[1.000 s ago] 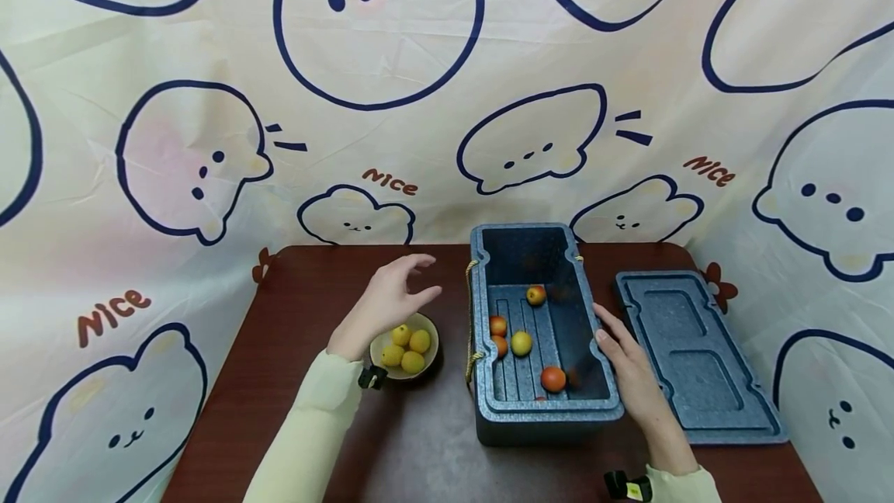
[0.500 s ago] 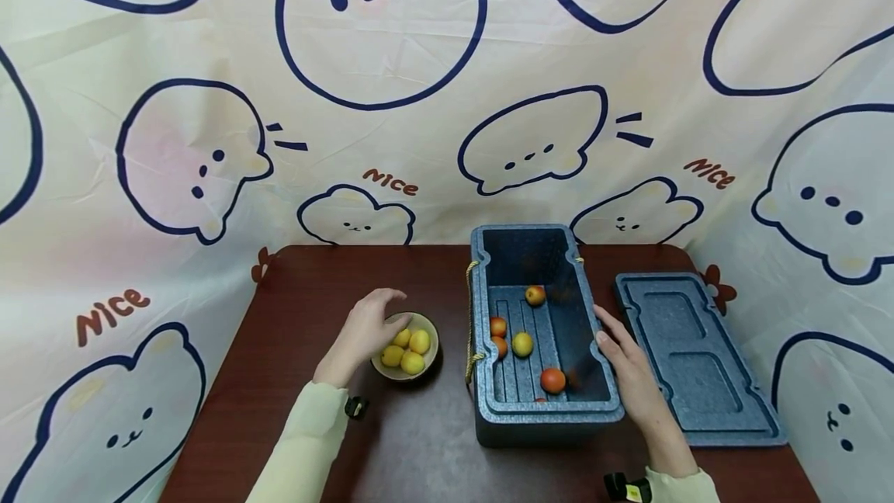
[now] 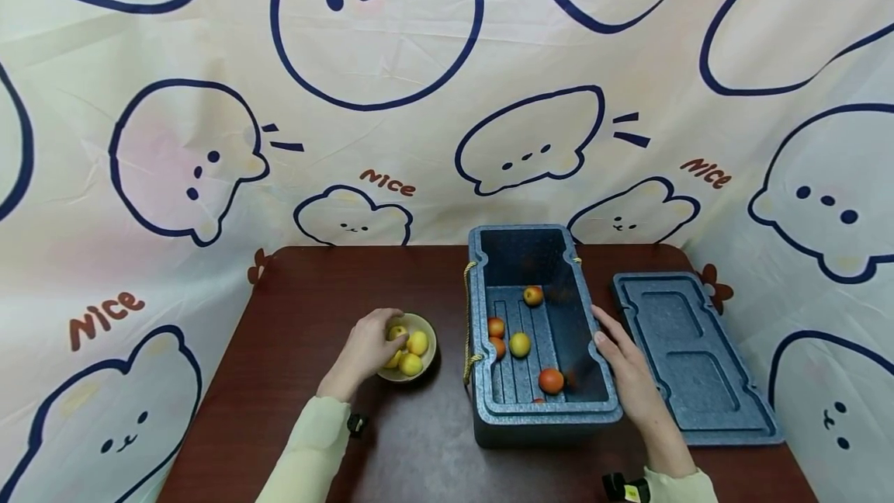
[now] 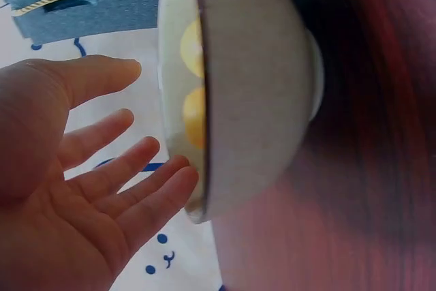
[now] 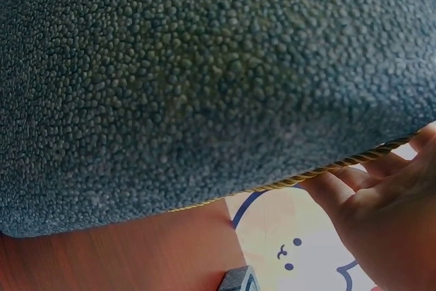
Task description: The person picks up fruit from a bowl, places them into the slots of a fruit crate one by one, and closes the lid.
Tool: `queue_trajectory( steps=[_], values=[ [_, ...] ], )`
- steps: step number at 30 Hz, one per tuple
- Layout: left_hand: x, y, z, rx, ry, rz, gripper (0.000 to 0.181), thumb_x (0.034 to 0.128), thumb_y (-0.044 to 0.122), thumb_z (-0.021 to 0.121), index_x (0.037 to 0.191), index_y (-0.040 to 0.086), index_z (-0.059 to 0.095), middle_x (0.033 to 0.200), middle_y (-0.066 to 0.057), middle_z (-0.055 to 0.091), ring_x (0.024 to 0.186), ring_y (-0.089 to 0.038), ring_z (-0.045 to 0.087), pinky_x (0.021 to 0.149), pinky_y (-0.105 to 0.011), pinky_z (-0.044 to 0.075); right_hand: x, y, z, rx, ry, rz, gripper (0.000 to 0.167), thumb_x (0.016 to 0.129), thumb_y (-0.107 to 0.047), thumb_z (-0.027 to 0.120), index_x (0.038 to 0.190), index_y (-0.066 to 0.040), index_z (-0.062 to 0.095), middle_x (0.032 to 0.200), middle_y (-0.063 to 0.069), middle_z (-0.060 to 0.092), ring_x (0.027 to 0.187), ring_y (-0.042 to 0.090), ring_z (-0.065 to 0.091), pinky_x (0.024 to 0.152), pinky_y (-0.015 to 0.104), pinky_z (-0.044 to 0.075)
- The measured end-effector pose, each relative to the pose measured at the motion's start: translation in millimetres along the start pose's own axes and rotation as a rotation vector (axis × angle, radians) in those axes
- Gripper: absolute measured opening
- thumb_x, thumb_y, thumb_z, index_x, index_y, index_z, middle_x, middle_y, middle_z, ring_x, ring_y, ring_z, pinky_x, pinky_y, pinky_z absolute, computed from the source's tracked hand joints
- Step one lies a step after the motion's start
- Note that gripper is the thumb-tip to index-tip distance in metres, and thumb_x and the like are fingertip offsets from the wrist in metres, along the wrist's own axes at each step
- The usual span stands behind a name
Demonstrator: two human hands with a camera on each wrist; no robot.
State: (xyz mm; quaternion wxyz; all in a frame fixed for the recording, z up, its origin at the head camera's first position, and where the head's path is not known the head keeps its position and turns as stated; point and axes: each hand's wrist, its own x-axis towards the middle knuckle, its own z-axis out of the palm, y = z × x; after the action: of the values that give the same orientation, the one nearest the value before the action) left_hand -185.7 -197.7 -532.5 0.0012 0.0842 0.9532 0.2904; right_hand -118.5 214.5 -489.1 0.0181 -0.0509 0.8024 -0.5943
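My left hand (image 3: 359, 352) is empty, fingers relaxed and parted at the rim of the bowl (image 4: 259, 100), yellow fruits (image 3: 410, 365) near the fingertips. My right hand (image 3: 635, 375) rests along the rim of the box (image 3: 559, 414), fingers extended, grasping nothing; the lid (image 3: 698, 355) lies to its right. I judge the work partial: a single yellow fruit (image 3: 520, 345) and reddish fruits (image 3: 551, 381) occupy the box between my hands; the bowl's contents appear left to transfer.

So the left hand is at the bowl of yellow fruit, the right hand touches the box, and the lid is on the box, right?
The lid isn't on the box: the head view shows it on the table beside the box. The left hand is indeed at the bowl of yellow fruit and the right hand touches the box.
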Motion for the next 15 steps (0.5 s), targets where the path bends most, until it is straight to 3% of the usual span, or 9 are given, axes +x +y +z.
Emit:
queue_trajectory(
  steps=[8,15],
  values=[
    [-0.2,0.4,5.4,-0.007,-0.025,-0.021,0.039,0.0893,0.019,0.077,0.125,0.004,0.068,0.127,-0.014,0.066,0.109,-0.029,0.064,0.088,-0.046,0.053,0.2,-0.8,0.4,0.012,-0.001,0.002,0.051,0.112,-0.032,0.033,0.160,-0.016,0.028,0.162,0.014,0.027,0.127,0.006,0.040,0.091,0.014,0.042],
    [-0.6,0.6,10.2,0.015,-0.029,-0.005,0.038,0.0871,0.016,0.078,0.121,0.003,0.069,0.120,-0.015,0.068,0.101,-0.029,0.065,0.084,-0.046,0.052,0.1,-0.7,0.3,0.020,-0.002,-0.004,0.051,0.112,-0.031,0.033,0.160,-0.015,0.028,0.162,0.015,0.027,0.126,0.003,0.041,0.091,0.013,0.042]
  ],
)
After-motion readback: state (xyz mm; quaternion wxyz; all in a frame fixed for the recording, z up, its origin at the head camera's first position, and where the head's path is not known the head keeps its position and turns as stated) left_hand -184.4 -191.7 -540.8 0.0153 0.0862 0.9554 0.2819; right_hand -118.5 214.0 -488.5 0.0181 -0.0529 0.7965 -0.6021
